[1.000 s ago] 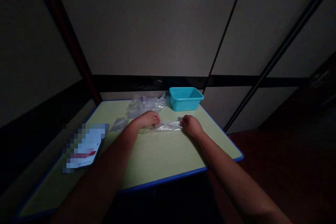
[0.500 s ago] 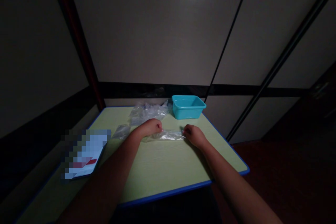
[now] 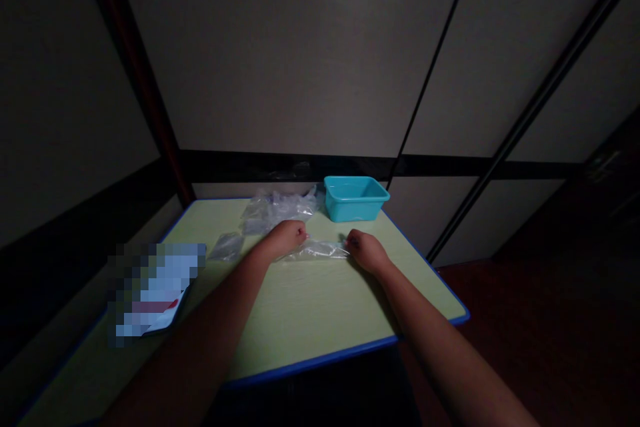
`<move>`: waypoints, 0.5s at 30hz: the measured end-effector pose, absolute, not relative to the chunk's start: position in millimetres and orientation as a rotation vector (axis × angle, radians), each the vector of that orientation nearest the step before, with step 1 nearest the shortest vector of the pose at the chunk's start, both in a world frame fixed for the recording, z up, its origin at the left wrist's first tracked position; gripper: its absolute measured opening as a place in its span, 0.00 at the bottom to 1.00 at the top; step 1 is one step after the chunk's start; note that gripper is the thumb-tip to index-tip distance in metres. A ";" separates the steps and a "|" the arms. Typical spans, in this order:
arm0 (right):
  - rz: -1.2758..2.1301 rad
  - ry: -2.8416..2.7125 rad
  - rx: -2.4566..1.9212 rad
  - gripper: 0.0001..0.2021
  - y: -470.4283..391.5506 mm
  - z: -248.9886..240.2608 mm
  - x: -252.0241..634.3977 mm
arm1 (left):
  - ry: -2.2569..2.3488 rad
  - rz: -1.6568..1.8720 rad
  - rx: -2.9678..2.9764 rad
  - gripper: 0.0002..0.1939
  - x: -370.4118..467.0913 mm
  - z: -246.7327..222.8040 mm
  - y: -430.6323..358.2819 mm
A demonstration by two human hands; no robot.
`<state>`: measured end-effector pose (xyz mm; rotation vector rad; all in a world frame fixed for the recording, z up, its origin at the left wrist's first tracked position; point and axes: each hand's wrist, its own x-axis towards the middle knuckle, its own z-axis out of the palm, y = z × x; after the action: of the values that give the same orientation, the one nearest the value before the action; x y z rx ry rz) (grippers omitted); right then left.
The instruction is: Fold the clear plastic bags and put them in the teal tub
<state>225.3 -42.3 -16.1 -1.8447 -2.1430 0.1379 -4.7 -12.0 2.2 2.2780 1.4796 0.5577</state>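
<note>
A clear plastic bag [image 3: 320, 251] is stretched between my two hands, low over the middle of the table. My left hand [image 3: 290, 237] is closed, its fingertips pinching the bag's upper left edge. On the other side, my right hand [image 3: 365, 250] is closed on the bag's right end. Behind my left hand lies a heap of crumpled clear plastic bags [image 3: 275, 208]. A small flat plastic bag [image 3: 227, 247] rests to the left of my left wrist.
A turquoise plastic basket [image 3: 356, 208] stands at the back right of the pale green table [image 3: 310, 320], which has a blue rim. A partly blurred tablet-like object [image 3: 170, 287] lies on the left. A panelled wall rises behind the table.
The whole view has shifted slightly, so that things appear a little higher and further left. Both hands keep their hold on the bag.
</note>
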 end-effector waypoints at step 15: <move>0.084 -2.157 -1.952 0.08 -44.2 -10.9 221.6 | 1.651 0.398 2.328 0.08 -7.4 -7.2 -7.6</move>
<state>221.6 -44.2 -10.9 -1.9517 -2.1573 0.0837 -7.4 -7.6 -7.2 2.3284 1.6511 0.3977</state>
